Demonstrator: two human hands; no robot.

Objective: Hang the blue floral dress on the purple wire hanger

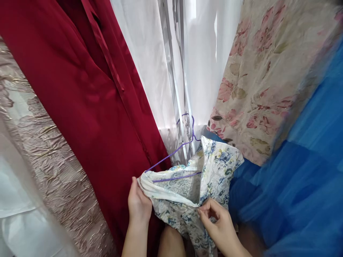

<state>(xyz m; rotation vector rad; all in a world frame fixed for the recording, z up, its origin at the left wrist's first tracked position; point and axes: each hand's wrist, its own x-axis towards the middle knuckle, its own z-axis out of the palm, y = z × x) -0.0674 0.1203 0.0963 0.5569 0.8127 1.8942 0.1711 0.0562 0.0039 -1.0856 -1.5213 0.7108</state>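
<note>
I see red cloth [93, 117] hanging behind the flowered blouse [187, 215], which sits between both hands: the right hand [214, 217] pinches its open front, the left hand [140, 201] holds its shoulder by the purple hanger's [184, 144] left end.

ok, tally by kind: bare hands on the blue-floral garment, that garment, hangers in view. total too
Bare hands: 2 (left hand, right hand)
Blue-floral garment: 1
Purple hanger: 1
Total: 4
</note>
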